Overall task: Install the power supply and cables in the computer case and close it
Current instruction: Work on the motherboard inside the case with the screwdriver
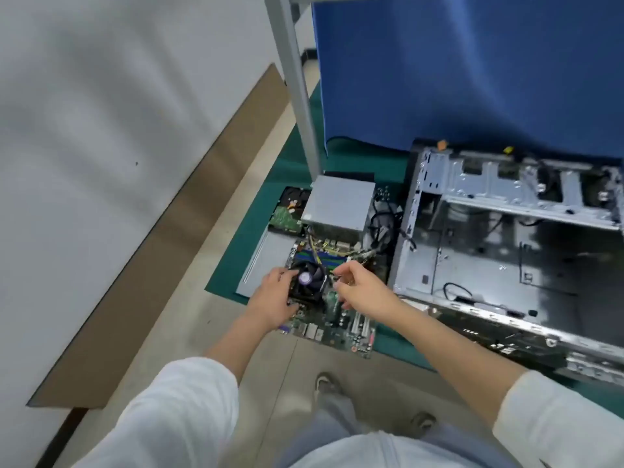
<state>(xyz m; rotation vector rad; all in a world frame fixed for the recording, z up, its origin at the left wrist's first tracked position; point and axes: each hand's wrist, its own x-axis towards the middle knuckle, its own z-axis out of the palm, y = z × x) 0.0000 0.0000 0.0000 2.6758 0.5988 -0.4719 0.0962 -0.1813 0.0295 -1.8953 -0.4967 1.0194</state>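
Item: power supply, grey sheet-metal box, plain top face, vented edge turned toward the person. Location: on the green mat on the floor, at 12 o'clock from the motherboard, just beside it and outside the computer case. Cables, black with some yellow, are seen trailing from the box toward 6 o'clock, over the board's far edge.

Item: computer case, laid on its side at 3 o'clock from the board, open, interior largely bare, drive cage at its far end.

Grips: the left hand is laid on the cooler fan, fingers curled at its near-left rim. The right hand is held just over the board, thumb and forefinger pinched on what is judged to be a thin cable end; the item is too blurred to be named.

Governing relation: the supply lies at 12 o'clock from both hands, near, its long side running 9-to-3. Neither hand is clearly nearer. The case lies on the right hand's side.
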